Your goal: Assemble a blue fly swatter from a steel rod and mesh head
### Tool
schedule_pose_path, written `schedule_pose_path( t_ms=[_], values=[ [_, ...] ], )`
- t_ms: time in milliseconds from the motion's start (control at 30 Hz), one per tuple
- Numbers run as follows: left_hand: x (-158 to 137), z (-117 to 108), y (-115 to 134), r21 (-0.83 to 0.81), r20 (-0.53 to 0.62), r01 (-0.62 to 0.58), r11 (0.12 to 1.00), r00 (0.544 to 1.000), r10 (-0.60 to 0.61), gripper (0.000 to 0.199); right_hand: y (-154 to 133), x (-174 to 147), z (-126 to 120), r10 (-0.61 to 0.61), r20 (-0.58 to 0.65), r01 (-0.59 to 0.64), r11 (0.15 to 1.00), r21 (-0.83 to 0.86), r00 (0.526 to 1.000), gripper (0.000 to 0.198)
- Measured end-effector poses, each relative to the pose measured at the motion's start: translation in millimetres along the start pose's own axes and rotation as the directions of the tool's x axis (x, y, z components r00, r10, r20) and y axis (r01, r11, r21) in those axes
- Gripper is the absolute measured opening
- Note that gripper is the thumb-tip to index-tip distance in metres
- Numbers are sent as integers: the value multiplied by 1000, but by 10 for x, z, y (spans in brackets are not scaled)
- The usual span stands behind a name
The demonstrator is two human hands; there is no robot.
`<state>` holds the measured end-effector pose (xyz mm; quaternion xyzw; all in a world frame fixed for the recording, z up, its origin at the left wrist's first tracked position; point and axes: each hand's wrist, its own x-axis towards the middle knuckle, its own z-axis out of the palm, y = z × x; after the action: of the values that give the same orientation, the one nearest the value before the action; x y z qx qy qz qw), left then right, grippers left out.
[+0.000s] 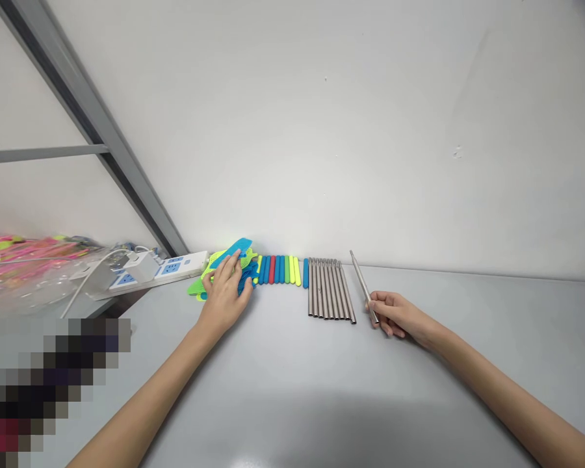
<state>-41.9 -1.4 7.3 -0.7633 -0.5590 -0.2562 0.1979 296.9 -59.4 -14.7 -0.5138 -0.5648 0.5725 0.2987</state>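
Observation:
My right hand is closed around the lower end of a slim metal tube, its narrower tip pointing up and away, slightly left. Left of it, several similar metal tubes lie side by side in a row on the table. My left hand rests with spread fingers on a pile of flat, perforated plastic pieces like fly swatter heads. A blue piece is on top, with yellow-green ones under it. Between pile and tubes, coloured plastic handles form a row: blue, red, green and yellow.
A white power strip with plugged-in adapters stands at the left. Beyond it lies clear plastic wrapping around pink and yellow items. The white wall borders the grey table at the back. The lower left is pixelated.

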Motion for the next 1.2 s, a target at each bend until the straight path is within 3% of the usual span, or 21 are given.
schedule_pose_path(
  t_ms=[400,533,867,967,1067,1200],
  values=[
    [-84,-215,438,-82,-70,-165,983,985,160,34,-90,-83,56,-138,3,138,989,45,990,27],
    [-136,-272,570,-134,-66,-225,965,974,218,36,-127,-109,64,-124,-15,125,990,63,992,29],
    [-219,-311,640,-234,-222,-262,936,952,211,34,-147,-141,46,-128,-82,142,971,190,988,34],
    [-226,-353,642,-339,-295,-256,905,943,156,33,-112,-116,26,-138,-116,163,955,249,984,33],
    [-236,-417,648,-500,-316,-168,849,949,2,26,-91,-99,16,-140,-134,173,944,282,981,32],
    [-244,-450,646,-724,-165,24,690,965,-205,16,-93,-102,17,-157,-126,188,938,292,979,30]
  ],
)
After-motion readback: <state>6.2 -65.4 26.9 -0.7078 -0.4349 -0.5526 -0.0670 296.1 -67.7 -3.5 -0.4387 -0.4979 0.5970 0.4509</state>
